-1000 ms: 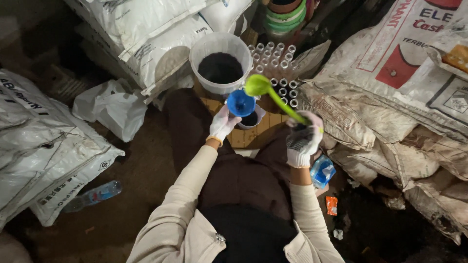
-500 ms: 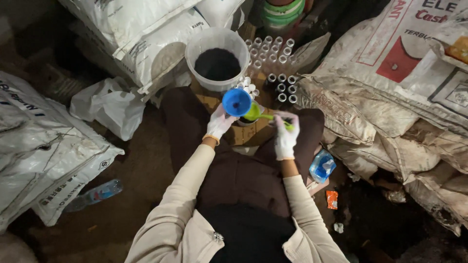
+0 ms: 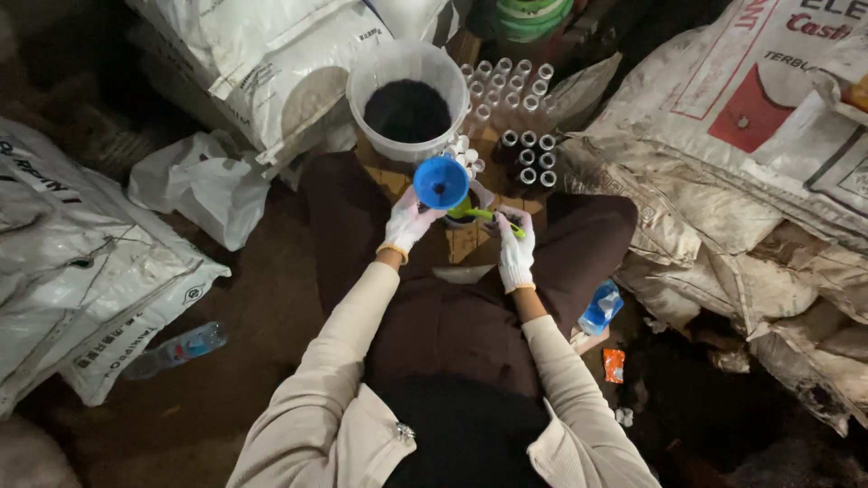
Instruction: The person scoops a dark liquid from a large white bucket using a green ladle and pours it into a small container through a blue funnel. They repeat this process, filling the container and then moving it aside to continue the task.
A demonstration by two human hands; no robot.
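From the head camera, a seated person in a cream jacket and dark trousers is seen from above, both hands in white gloves. A blue funnel [image 3: 440, 183] is held up by the left hand [image 3: 409, 222], whose fingers are closed round its lower part. A green scoop [image 3: 484, 215] is gripped by its handle in the closed right hand [image 3: 516, 248], its bowl lowered just beside the funnel over a small dark container that is mostly hidden. Just beyond the funnel stands a white bucket [image 3: 407, 90] filled with dark powder. To the bucket's right, rows of small open vials [image 3: 517, 99] are set out close together. Large white sacks [image 3: 271, 54] are stacked around, and a plastic bottle [image 3: 176, 348] lies on the floor at the left.
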